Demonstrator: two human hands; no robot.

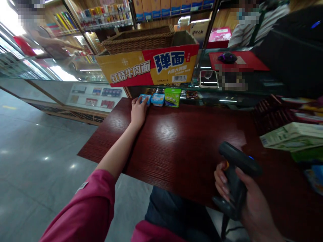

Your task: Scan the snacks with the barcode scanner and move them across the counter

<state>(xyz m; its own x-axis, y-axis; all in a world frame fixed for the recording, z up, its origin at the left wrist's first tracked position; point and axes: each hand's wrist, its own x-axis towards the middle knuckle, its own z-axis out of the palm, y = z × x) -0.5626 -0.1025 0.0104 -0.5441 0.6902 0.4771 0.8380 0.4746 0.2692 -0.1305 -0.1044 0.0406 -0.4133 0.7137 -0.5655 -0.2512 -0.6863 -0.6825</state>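
My left hand (138, 111) reaches to the far edge of the dark wooden counter (174, 144), its fingers closed over a small blue tub (145, 96). Just right of it stands a second, similar blue-and-white tub (158, 99), and beside that a bright green pouch (173, 97). In my right hand (252, 201) is a dark grey barcode scanner (237, 161), gripped by its handle above the counter's near right side. A finger rests at its orange trigger, a small blue light shows on its head, and a cable hangs from the handle.
Behind the tubs, a red and yellow noodle carton (151, 69) with a wicker basket (138, 40) stands on a glass counter. A phone (208, 79) and a mouse (227, 57) lie there too. Packaged goods (292, 136) crowd the right side. Two people are beyond the counters.
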